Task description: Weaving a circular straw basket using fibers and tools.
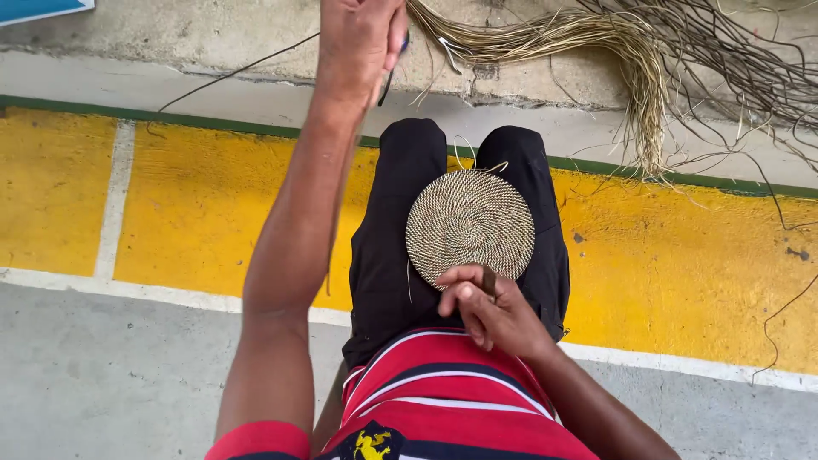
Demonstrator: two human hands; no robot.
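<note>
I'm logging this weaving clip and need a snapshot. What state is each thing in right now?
Woven disc: flat on the lap, coiled round, loose strand ends at its far edge.
Left hand: raised far forward, closed on a thin strand.
Right hand: gripping the disc's near edge, a small dark tool between its fingers.
Fibre bundle: lying loose and bent on the concrete step.

Single head-worn view, looking steeply down from close above the seated person's lap; yellow-painted concrete floor [682, 255] fills mid-frame, grey kerb [213, 43] along the top.
</note>
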